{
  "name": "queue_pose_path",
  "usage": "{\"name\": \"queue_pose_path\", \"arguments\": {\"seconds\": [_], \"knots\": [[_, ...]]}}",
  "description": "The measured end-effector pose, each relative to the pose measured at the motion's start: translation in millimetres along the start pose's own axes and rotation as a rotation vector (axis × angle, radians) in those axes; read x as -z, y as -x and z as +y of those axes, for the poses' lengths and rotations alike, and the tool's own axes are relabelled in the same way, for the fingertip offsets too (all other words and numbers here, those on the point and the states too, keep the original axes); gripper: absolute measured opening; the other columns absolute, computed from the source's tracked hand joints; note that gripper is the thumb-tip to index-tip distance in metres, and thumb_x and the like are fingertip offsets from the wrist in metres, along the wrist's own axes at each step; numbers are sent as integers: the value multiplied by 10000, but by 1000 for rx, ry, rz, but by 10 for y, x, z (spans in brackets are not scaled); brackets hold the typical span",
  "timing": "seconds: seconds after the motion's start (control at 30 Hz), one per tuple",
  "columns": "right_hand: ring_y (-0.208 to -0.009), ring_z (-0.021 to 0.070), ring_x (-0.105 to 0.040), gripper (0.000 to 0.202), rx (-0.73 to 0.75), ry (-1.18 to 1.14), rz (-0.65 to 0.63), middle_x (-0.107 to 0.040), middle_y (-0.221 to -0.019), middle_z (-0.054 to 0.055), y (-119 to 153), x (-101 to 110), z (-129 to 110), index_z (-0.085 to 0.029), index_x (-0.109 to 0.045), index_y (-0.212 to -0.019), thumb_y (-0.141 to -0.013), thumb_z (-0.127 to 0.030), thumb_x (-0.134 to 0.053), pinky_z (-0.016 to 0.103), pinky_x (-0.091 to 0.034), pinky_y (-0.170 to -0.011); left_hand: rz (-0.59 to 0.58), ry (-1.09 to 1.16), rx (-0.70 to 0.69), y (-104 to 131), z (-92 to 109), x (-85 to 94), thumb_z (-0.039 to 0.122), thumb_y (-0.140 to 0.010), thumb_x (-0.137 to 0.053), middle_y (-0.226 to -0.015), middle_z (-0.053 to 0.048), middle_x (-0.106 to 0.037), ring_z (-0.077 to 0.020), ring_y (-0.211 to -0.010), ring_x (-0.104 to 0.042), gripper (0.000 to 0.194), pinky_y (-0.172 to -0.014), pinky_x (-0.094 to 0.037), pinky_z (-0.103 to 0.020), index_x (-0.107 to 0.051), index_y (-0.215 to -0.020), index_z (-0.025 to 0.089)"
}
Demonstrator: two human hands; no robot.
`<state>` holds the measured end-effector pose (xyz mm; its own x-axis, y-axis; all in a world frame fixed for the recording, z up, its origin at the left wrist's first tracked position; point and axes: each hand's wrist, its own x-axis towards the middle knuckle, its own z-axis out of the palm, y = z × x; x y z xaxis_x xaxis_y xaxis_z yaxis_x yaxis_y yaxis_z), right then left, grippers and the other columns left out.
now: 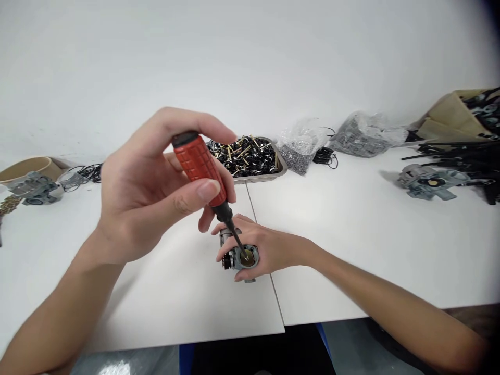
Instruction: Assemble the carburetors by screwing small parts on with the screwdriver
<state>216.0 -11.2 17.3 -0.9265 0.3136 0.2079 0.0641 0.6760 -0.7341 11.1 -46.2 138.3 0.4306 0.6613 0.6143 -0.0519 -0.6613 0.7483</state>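
A screwdriver (pixel 201 166) with a red grip and black end is held in my left hand (pixel 148 192), thumb and fingers around the grip. Its shaft slants down to the right, the tip at a brass-coloured disc inside the round opening of a grey metal part (pixel 252 256). My right hand (pixel 265 247) grips that part from the right against the white table, fingers over its top and thumb at its near side. A black fitting shows on the part's left side. The palm of my right hand hides some of the part.
Behind my hands stands a metal tray (pixel 282 167) of small black and brass pieces. Plastic bags (pixel 363 136) lie along the wall. Another metal part (pixel 429 182) and black rods are at right, below a box (pixel 445 117). A similar part (pixel 34 188) sits far left.
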Motion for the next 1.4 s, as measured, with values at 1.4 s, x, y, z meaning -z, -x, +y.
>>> {"name": "queue_pose_path", "arguments": {"seconds": [1.4], "knots": [[-1179,236,-431,339,-34,-29,-30,-508,-1184,60,-20,33,-22,-264,-667,-1081,-774,-349,-783,412,-383,-1040,-64,-70,148,64,-91,-153,193,-867,-627,-912,-80,-661,-209,-788,-661,361,-542,-580,-298,-588,-1224,227]]}}
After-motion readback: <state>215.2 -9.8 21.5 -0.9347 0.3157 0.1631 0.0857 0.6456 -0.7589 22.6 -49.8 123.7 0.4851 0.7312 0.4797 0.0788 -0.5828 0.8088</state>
